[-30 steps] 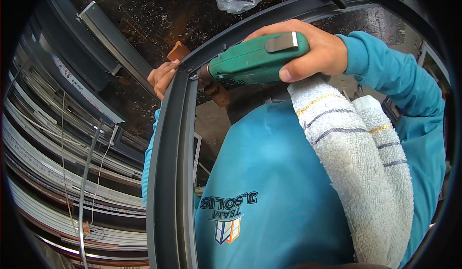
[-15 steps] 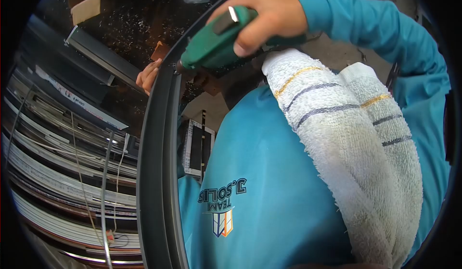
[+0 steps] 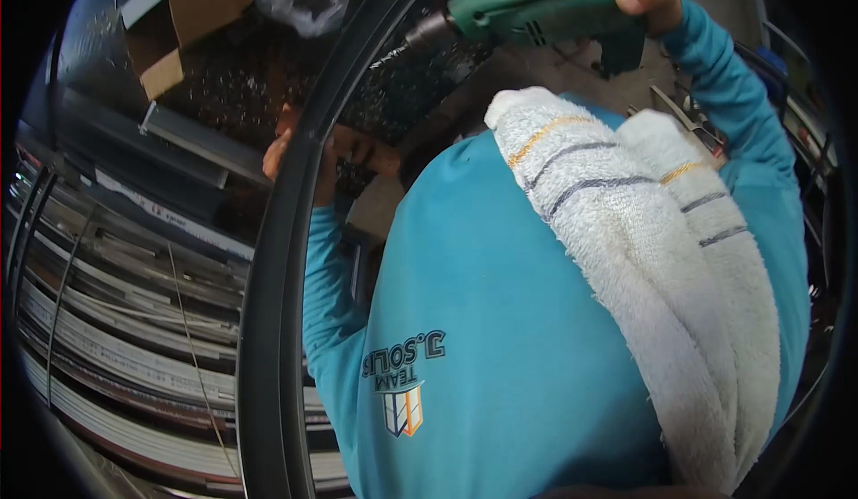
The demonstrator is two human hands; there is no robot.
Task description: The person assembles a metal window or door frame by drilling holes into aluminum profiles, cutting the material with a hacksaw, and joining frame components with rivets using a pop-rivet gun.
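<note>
Our right grip [image 3: 659,5] holds the green plastic drill [image 3: 541,8], its silver bit [image 3: 389,57] near the long dark metal frame [image 3: 281,231] that our left grip [image 3: 324,176] wraps around. We seem to be drilling, so the next move calls for steady hands and careful aim.

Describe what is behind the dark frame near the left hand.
The left hand is partly behind the dark frame: fingers show on one side, the teal sleeve on the other. The hand's middle is covered and cannot be seen.
</note>
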